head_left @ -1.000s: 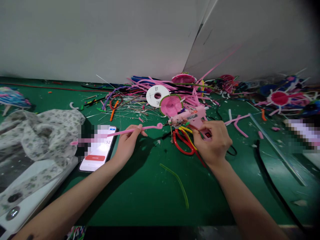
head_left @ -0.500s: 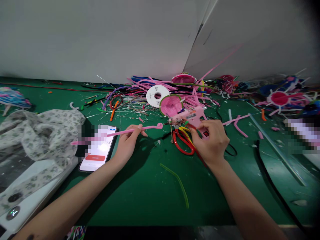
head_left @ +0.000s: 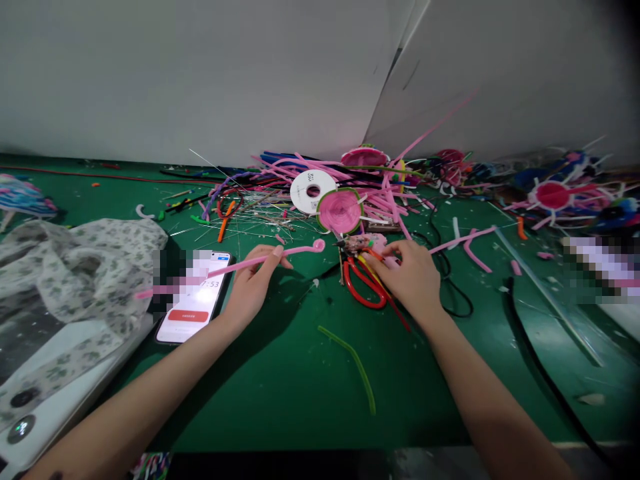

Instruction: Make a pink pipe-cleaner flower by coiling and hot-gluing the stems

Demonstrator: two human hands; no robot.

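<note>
The change lay on the right hand's side. Half a second earlier the pink glue gun [head_left: 367, 241] had stood with its handle and switch in plain sight; now it sat lower and flatter, and the right hand [head_left: 413, 277] had come down over it, hiding most of the grip. Whether those fingers gripped the gun or had merely come to rest on it could not be told. Its body lay just above the red-handled scissors [head_left: 370, 305], its nozzle pointing towards the curled end of the pink fuzzy strip [head_left: 300, 251]. That strip had hardly shifted: the left hand [head_left: 253, 283] kept it pinched between thumb and fingers, its curl near the nozzle but apparently apart from it, its tail passing over the phone [head_left: 200, 300], beside which the hand hovered. For the work, this suggested that the gun was being put down rather than used, while the strip was held ready, its curl intact.
</note>
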